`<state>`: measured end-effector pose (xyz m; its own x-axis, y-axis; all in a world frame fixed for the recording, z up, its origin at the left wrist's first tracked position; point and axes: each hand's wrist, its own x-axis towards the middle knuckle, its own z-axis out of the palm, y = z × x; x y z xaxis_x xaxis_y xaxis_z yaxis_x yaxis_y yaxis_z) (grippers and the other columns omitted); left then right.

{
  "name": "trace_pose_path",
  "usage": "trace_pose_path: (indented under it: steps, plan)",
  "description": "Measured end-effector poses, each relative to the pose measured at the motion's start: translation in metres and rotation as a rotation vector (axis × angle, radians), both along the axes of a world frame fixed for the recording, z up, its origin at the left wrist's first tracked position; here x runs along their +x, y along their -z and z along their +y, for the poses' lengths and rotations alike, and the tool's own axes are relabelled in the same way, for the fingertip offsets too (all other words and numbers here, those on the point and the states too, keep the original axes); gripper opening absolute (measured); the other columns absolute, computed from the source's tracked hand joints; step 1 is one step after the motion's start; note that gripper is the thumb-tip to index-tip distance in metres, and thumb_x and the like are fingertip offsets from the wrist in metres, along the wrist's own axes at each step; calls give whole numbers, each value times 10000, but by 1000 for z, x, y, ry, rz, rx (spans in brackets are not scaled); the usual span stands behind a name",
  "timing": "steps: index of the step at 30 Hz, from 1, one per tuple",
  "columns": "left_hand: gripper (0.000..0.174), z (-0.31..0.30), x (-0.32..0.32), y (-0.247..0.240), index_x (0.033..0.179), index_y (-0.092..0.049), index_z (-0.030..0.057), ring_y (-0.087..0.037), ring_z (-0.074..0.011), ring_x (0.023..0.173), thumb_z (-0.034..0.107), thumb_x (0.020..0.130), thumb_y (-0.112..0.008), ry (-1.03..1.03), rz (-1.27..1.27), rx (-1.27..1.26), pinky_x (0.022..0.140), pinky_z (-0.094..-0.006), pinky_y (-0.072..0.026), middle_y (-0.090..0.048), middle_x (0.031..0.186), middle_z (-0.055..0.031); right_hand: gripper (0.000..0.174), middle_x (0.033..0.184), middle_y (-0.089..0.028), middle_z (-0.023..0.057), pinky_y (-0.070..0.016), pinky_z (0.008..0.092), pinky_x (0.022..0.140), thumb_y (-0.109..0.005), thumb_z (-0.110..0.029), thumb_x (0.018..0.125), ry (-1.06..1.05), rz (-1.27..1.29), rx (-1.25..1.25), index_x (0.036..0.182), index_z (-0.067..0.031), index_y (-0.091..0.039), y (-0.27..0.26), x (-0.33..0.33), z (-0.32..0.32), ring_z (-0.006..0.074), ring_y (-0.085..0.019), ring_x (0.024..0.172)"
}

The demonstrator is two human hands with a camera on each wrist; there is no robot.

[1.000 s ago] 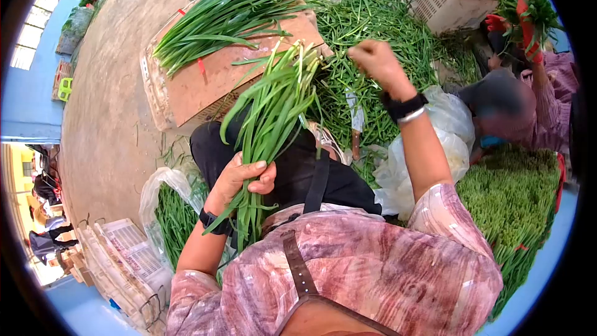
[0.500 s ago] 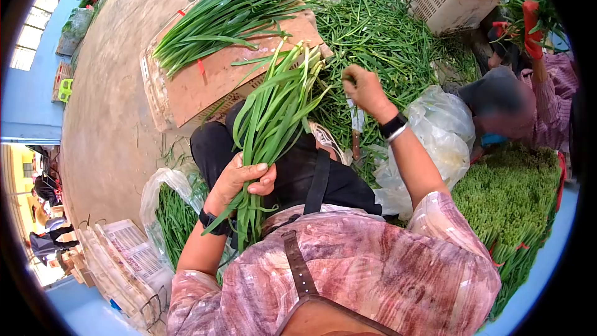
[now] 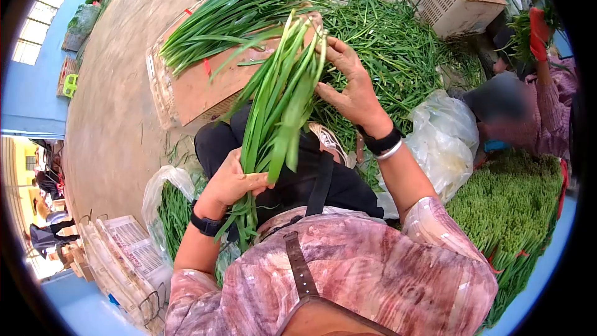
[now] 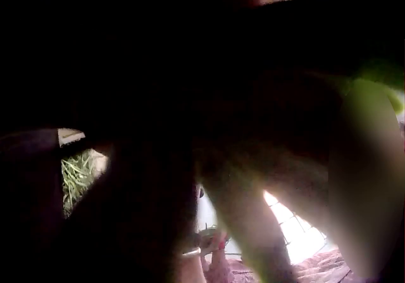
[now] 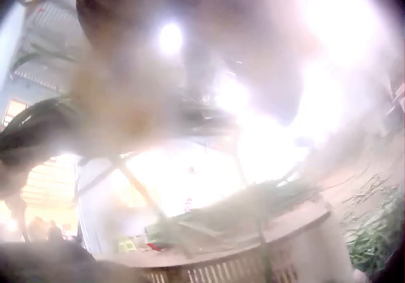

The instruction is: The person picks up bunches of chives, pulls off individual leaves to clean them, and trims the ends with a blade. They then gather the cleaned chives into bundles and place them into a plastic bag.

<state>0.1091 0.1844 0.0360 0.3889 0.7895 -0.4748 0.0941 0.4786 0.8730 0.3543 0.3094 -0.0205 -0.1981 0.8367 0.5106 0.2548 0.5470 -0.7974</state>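
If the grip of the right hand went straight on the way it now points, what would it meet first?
Most likely the pale-stemmed end of the green bunch that the left hand holds; the right hand may already touch it, but depth is unclear.

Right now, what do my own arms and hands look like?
Your left hand and right hand are ungloved. The left wears a black wristband; the right, another black wristband plus a slim silvery bangle. The short sleeves are mottled pink, maroon and white.
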Motion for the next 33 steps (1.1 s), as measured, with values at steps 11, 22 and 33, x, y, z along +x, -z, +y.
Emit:
trace_pose_path:
  steps: [11, 22, 33]
  plan:
    - [278, -1, -3, 11, 960, -538, 28, -486, -76, 530, 12, 739, -706, -3, -93, -3, 459, -211, -380, -599, 725, -46, 557, 1326, -455, 166, -377, 373, 1019, -730, -98, 683, 158, 130, 187, 1209, -64, -550, -1, -14, 3, 296, -471, 1209]
    - [228, 0, 18, 3, 939, -563, -9, -482, -89, 503, 48, 763, -696, -60, -262, -124, 457, -205, -376, -594, 709, -101, 163, 882, -668, 70, -475, 321, 766, -681, -40, 762, 422, -68, 161, 924, -49, -666, 22, -12, 26, 247, -624, 790]
    - [257, -7, 11, 3, 954, -543, -15, -428, -79, 458, 64, 763, -694, -61, -290, -155, 428, -209, -324, -550, 672, -81, 112, 683, -633, 43, -405, 232, 472, -624, -91, 858, 479, 596, -523, 821, 10, -655, 79, 75, 105, 86, -520, 498]
